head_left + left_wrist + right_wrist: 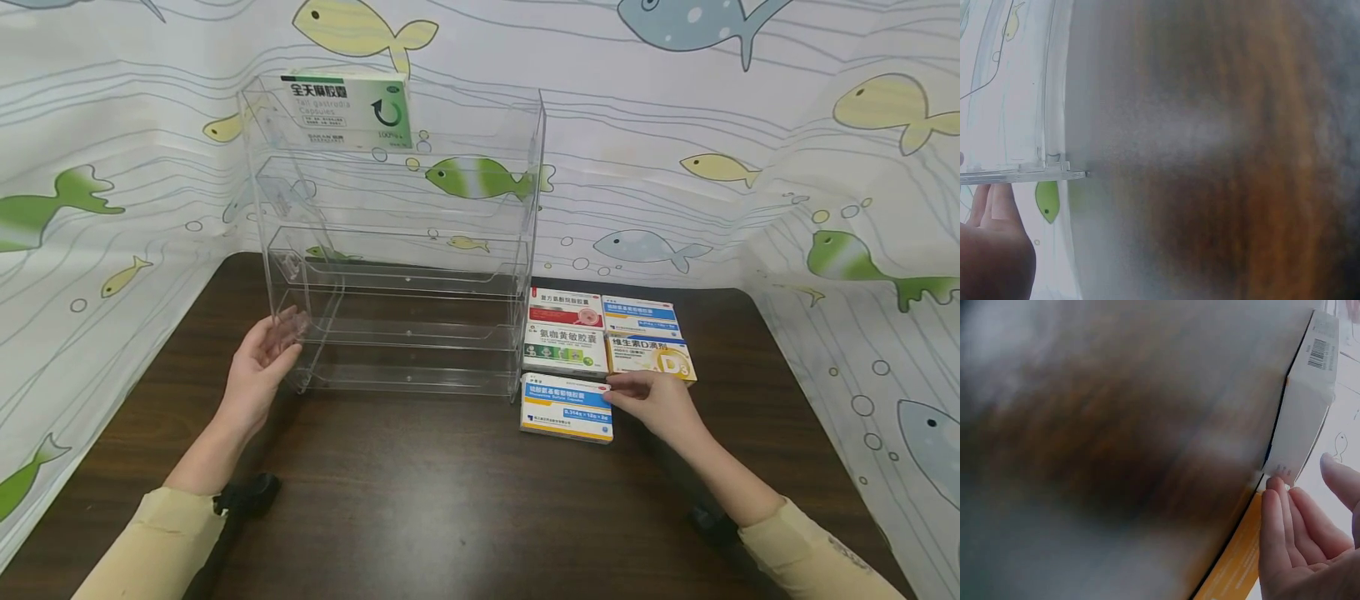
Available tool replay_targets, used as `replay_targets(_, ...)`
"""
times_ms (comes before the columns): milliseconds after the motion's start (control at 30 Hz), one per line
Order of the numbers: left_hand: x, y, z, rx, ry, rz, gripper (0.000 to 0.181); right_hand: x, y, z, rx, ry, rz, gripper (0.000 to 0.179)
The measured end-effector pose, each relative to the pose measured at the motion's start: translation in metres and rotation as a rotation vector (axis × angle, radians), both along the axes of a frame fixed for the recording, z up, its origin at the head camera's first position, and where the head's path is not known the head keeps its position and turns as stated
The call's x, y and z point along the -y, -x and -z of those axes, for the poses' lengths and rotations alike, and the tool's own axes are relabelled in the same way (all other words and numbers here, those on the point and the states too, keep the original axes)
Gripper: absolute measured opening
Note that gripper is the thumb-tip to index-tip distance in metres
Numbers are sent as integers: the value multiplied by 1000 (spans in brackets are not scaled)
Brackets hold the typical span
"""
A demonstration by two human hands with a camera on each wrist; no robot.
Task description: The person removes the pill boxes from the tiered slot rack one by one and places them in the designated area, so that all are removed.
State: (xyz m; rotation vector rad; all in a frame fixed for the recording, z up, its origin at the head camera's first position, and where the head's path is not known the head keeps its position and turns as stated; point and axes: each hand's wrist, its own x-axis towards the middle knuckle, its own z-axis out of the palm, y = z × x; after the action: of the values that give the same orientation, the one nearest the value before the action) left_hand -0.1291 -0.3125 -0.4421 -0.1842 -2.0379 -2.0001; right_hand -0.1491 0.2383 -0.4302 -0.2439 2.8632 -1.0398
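Observation:
A clear acrylic tiered rack (pixel 408 379) stands on the dark table. My left hand (pixel 255 375) grips its left side panel (pixel 1022 177) low down; in the left wrist view the fingers lie along the panel's outer face, and just a thumb tip shows at the frame's edge. Right of the rack, a blue-and-white medicine box (pixel 567 408) lies flat, nearest me. My right hand (pixel 663 404) touches its right end with nearly straight fingers. In the right wrist view the fingertips (pixel 1275 484) meet the box's white corner, and the thumb stands apart from the fingers.
Behind that box lie a red-and-white box (pixel 564 304), a green-and-white box (pixel 562 352), another blue-and-white box (pixel 637 315) and an orange vitamin D box (pixel 648 358). A green-and-white capsule box (pixel 352 112) stands in the rack's top tier. A fish-patterned cloth (pixel 750 208) hangs behind.

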Motion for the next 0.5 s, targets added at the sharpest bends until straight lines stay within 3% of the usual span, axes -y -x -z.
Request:
replay_targets(267, 0, 1, -1, -10, -1, 1, 35, 1, -10, -6, -116, -28, -60, 39)
replay_targets(500, 0, 0, -1, -5, 4, -1, 34, 10, -22, -5, -192, -82, -224, 51)
